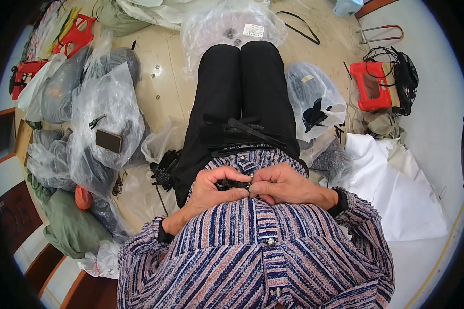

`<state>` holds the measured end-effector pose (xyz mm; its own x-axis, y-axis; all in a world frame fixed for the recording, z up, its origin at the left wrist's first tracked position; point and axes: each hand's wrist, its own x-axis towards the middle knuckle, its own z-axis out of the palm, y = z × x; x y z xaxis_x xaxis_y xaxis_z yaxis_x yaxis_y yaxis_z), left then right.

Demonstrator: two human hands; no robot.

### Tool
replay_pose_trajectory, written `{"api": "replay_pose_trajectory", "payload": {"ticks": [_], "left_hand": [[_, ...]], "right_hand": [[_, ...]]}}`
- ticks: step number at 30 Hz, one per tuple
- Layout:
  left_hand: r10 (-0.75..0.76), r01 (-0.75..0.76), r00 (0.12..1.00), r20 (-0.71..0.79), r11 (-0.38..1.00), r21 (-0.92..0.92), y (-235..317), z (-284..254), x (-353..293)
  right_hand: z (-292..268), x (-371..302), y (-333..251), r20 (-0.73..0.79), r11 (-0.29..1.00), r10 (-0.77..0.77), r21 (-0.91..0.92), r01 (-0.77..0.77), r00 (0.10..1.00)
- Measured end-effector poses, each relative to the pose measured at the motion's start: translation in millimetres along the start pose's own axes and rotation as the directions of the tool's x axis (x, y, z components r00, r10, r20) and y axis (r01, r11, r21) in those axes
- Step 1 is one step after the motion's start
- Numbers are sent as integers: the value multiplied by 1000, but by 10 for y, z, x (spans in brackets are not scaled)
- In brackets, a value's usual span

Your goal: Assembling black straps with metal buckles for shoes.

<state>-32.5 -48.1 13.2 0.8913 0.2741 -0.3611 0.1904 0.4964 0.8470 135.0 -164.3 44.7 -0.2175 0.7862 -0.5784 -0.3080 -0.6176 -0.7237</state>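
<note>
My left hand (217, 189), in front of my striped shirt, has its thumb and fingers closed around a small black piece (231, 184). It looks like a folded strip or buckle; its exact kind does not show. From the other side my right hand (277, 184) pinches at the piece's end, its fingertips meeting those of my left hand and partly hiding what they grip. Across my thighs lie several black straps (245, 133). Beside my left thigh hangs or lies a bunch of black pieces (165, 171).
At left, clear plastic bags (108, 98) carry a dark phone (109, 141) and small black snips (96, 121). Below them sits a green sack (77, 226). Another clear bag (312, 92), a red stool (371, 87) and white cloth (397, 190) are at right.
</note>
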Motion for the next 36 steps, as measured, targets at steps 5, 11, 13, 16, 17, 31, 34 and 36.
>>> {"api": "replay_pose_trajectory", "payload": {"ticks": [5,11,13,16,17,31,34,36], "left_hand": [[-49,50,999,16,999,-22,-30,-5,8],[11,-11,999,34,1000,25,-21,21,23],[-46,46,999,25,999,-2,34,50,39],[-99,100,995,-18,993,67,44,41,69],[-91,92,996,-15,993,71,73,44,100],[35,102,975,-221,811,575,226,50,318],[59,78,967,-249,859,506,278,77,315],[61,69,963,-261,885,461,300,116,293]], "right_hand": [[-5,24,52,-7,1000,20,-7,-20,1000],[-27,45,12,8,993,118,13,-118,993],[-67,63,18,11,992,125,34,-125,992],[-129,90,2,83,977,157,135,-167,984],[-127,99,-14,-6,983,142,119,-140,990],[-93,404,4,-21,218,-585,-967,132,811],[-97,400,44,-98,293,-674,-945,144,732],[-73,327,44,-370,927,-297,-334,172,880]]}}
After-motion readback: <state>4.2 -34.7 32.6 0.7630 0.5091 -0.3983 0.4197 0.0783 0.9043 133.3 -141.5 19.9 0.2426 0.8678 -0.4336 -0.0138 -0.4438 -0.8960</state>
